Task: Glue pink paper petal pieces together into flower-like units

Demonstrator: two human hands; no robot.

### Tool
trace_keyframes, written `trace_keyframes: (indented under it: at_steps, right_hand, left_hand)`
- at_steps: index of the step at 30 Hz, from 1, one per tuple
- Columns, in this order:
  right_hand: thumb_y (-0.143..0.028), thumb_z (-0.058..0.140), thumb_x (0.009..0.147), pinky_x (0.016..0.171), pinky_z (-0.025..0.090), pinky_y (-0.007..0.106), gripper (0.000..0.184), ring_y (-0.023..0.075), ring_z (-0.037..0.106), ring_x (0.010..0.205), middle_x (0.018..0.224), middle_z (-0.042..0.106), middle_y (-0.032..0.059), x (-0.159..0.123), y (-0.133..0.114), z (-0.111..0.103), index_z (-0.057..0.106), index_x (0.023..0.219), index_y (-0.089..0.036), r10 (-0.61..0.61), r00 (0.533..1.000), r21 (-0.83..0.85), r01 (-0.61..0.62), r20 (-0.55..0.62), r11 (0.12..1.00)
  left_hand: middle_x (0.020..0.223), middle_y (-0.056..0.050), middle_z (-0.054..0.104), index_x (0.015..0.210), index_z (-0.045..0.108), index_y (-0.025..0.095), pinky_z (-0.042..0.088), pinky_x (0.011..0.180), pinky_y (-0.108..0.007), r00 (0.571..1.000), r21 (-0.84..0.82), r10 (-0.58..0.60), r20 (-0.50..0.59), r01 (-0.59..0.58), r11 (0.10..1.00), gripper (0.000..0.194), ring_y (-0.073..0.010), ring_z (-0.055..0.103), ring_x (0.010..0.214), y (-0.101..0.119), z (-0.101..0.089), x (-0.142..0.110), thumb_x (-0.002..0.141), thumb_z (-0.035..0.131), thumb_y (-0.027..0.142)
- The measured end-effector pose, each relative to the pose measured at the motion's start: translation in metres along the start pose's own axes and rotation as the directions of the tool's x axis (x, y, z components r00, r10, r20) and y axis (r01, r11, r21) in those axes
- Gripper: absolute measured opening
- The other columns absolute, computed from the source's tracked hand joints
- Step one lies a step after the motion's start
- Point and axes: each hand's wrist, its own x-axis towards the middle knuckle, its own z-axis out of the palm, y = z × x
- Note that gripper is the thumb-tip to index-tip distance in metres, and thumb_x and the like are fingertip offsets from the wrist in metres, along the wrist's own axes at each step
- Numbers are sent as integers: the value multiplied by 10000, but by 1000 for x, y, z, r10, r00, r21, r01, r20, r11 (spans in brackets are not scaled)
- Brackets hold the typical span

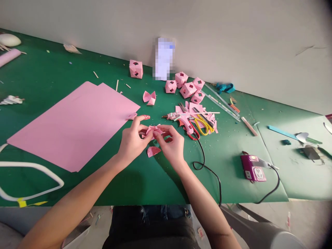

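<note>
Head cam's got the left hand (132, 139) and right hand (173, 142) both pinching one small folded pink paper piece (155, 131) between thumbs and fingers, over the middle of the green tabletop (124, 183). Left index is sticking up off it, with a red-and-white wrap (146, 117) near the tip. Another curled pink scrap (153, 151) shows just on the near side. Off right there's a pink glue gun (186, 123) beside some yellow-handled scissors (201, 128). Big pink paper sheets (75, 128) lie left, and a cluster of pink paper polyhedra (188, 90) sits farther back.
</note>
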Motion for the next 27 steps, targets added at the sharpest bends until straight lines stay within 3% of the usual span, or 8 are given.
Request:
trace_keyframes:
  at_steps: [5,11,15,20,24,27]
  right_hand:
    - [-434,718,935,667,520,316,194,177,693,744,896,808,28,2,5,-2,762,905,-248,-89,995,-66,86,-38,994]
    - [-490,654,951,647,502,293,261,180,692,782,883,768,31,4,8,-3,666,904,-233,-5,998,33,3,61,999]
    - [-519,702,923,649,512,294,286,182,695,785,915,781,38,9,7,-10,699,925,-233,30,987,41,-37,160,998]
    - [-488,744,921,718,565,325,235,191,724,763,869,803,16,8,5,-13,761,908,-254,-4,992,-40,9,124,999]
    - [-426,674,982,736,611,342,193,199,749,804,910,816,30,1,7,-8,771,935,-266,-195,981,-81,194,-1,978]
    - [-333,586,1026,748,628,357,210,205,757,847,946,811,56,-2,12,-10,782,969,-286,-456,890,-179,445,-19,877]
  left_hand:
    - [893,0,834,1289,574,206,661,756,-271,996,25,71,57,-72,997,359,-174,824,784,-2,-1,0,949,680,253]
    - [915,-7,834,1272,592,214,653,750,-274,990,43,54,128,-60,997,326,-178,821,785,0,-6,2,959,670,263]
    - [944,-24,841,1288,592,210,652,749,-287,987,81,42,153,-54,995,338,-195,827,805,-3,-9,3,962,666,259]
    - [971,-29,846,1295,592,214,656,758,-290,988,113,89,129,-104,988,325,-197,831,824,-4,-7,2,984,669,268]
    - [1016,-31,850,1256,616,223,673,857,-306,962,140,272,-12,-268,953,264,-190,832,924,-4,-5,1,997,667,238]
    - [1025,-49,847,1121,664,230,683,908,-346,925,171,373,-80,-356,919,129,-218,829,991,-8,-5,0,999,662,272]
